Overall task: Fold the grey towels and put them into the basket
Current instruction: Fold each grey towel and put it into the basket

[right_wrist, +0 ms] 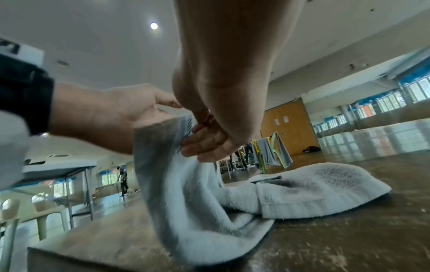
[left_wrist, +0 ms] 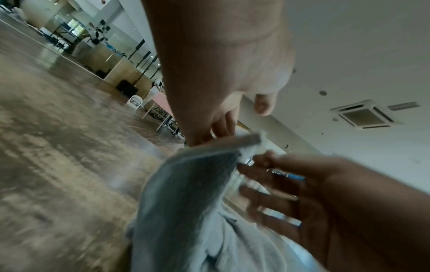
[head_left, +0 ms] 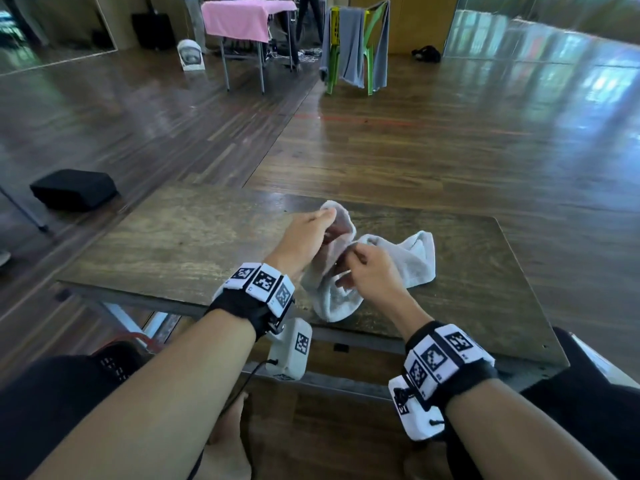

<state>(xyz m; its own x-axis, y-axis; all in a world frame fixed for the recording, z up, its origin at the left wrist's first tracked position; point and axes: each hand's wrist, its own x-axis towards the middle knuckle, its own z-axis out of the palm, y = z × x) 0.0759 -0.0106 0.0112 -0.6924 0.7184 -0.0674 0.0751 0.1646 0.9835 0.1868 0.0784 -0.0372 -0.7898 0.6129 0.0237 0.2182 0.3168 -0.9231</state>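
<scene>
A light grey towel [head_left: 412, 258] lies crumpled on the middle of a worn wooden table [head_left: 180, 244], one end hanging near the front edge. My left hand [head_left: 323, 223] holds a raised edge of the towel at its far side. Just to the right, my right hand [head_left: 349, 256] pinches another part of that lifted edge between thumb and forefinger. In the left wrist view the towel [left_wrist: 186, 193] rises between the left hand [left_wrist: 223, 128] and the right hand [left_wrist: 258, 160]. In the right wrist view the towel [right_wrist: 314, 191] trails off onto the table behind the right hand [right_wrist: 197, 139]. No basket is in view.
More grey towels [head_left: 353, 46] hang over a green chair far across the wooden floor. A table with a pink cloth [head_left: 242, 19] and a white fan [head_left: 189, 54] stand at the back left. A black box [head_left: 74, 188] lies on the floor left of the table.
</scene>
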